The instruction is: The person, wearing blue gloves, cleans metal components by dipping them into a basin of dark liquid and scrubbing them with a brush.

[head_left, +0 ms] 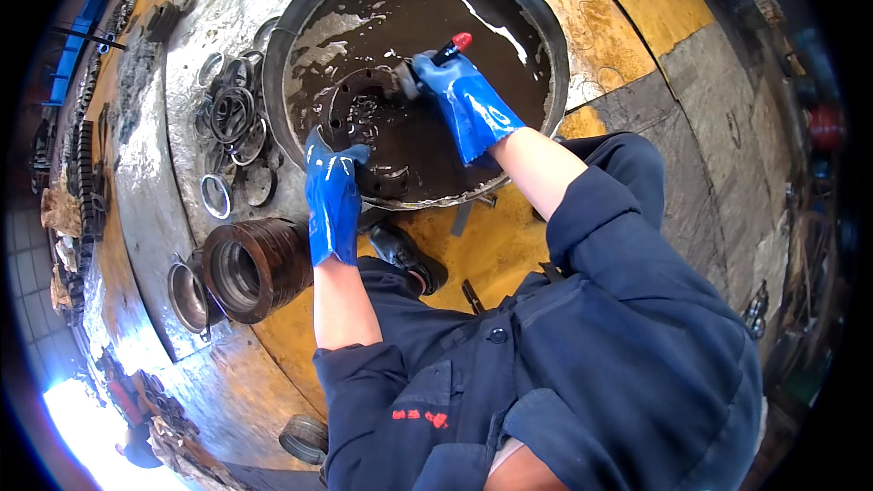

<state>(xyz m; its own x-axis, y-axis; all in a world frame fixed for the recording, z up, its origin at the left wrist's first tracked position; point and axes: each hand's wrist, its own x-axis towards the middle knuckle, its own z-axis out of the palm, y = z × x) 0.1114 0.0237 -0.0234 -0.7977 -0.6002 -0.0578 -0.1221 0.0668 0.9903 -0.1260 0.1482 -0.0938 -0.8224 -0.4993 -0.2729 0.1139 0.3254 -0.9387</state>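
A large round metal basin [561,55] in front of me holds dark, murky liquid with patches of foam. Partly sunk in it is a dark metal ring [364,82] with holes along its rim. My left hand [332,182], in a blue rubber glove, grips the ring's left side near the basin wall, though its fingertips are partly hidden. My right hand [455,91], gloved alike, is closed around a brush [444,55] with a black, red-tipped handle. The brush's greyish head is at the ring's upper right edge.
Several loose metal rings [233,115] lie left of the basin. Nearer stands a stack of thick brown rings [273,264], beside a thinner ring [186,295]. Another ring [305,439] lies lower down. My shoe [405,255] rests on the yellow floor below the basin.
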